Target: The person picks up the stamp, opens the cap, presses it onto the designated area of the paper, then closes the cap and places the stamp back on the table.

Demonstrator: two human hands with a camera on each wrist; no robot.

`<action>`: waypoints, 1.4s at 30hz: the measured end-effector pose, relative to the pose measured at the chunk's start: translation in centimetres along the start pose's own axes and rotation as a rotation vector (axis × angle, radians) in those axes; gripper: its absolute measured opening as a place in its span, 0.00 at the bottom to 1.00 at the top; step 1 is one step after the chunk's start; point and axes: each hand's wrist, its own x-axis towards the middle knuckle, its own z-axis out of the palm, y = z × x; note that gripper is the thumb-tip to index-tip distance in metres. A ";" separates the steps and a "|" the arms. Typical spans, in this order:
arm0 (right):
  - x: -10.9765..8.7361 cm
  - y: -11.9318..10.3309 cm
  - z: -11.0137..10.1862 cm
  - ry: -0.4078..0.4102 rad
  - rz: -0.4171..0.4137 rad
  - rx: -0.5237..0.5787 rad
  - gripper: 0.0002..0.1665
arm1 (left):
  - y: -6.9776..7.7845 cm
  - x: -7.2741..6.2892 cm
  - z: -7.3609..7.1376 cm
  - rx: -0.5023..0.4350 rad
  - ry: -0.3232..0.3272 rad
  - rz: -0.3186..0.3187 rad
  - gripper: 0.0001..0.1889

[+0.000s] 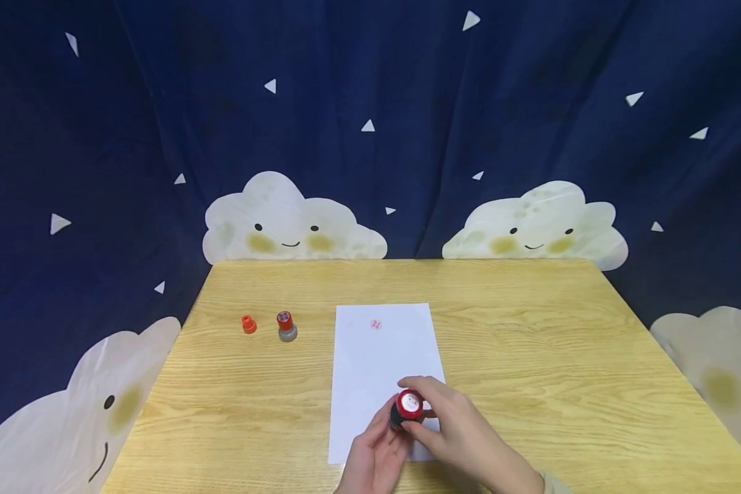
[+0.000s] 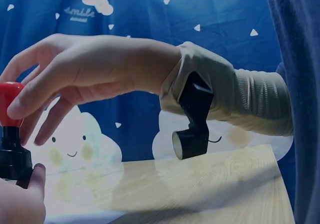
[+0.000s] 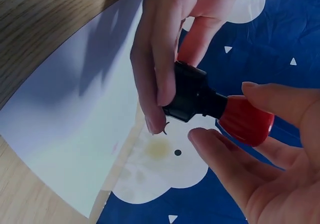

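Note:
A stamp with a red knob and a black body (image 1: 410,403) is held between my two hands over the lower part of a white sheet of paper (image 1: 364,384). My left hand (image 1: 377,456) grips the black body; its fingers wrap around it in the right wrist view. Around the red knob (image 3: 245,120) are the fingers of my right hand (image 1: 466,429), with the thumb against the knob in the left wrist view. The stamp's underside is hidden. One round red imprint (image 1: 376,324) shows near the paper's top edge.
Left of the paper stands a small red stamp with a grey base (image 1: 287,331). Beside it sits a small orange-red stepped piece (image 1: 249,325). The wooden table (image 1: 531,329) ends at a dark blue curtain (image 1: 346,89) with clouds.

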 end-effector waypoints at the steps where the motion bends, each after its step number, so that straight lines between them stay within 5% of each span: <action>1: 0.1 0.0 0.0 -0.003 -0.006 0.012 0.31 | 0.0 0.0 -0.1 -0.006 0.001 0.001 0.28; 23: 2.0 -0.6 -0.9 -0.012 -0.016 -0.033 0.25 | 0.5 0.1 -0.6 -0.037 -0.063 0.007 0.28; 32: 4.9 -0.6 -3.5 0.028 0.020 -0.059 0.26 | 0.6 0.2 -0.5 -0.149 -0.038 -0.039 0.30; 42: 9.2 2.3 -5.2 0.086 0.102 -0.010 0.22 | 0.1 0.3 -0.8 -0.181 -0.020 -0.041 0.28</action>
